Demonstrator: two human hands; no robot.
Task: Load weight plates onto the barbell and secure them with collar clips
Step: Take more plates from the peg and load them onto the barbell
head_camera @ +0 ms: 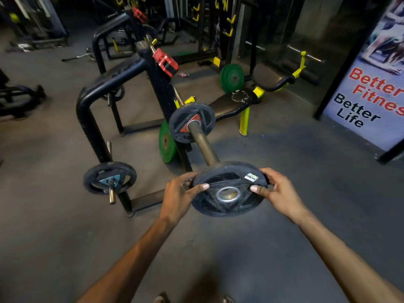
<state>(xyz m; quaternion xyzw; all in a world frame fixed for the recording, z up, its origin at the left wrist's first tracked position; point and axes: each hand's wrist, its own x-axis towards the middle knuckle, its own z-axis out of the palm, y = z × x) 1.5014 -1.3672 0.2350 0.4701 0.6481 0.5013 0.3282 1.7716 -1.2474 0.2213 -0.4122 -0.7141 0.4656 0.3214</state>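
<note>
Both hands, left hand (179, 193) and right hand (278, 191), clamp the black weight plate (228, 189) at the barbell sleeve (204, 145) tip; keep it square, then push toward the loaded plate (192, 122).

Black tube rack (102, 88) stands left-centre on grey floor (306, 193). Padded bench (231, 103) w/ yellow legs sits right of rack; upholstery cracked near the seat end. Poster (369, 99) at right reads "Better Fitness Better Life". Background: dark machines w/ yellow hooks (229, 31), detail unclear.
</note>
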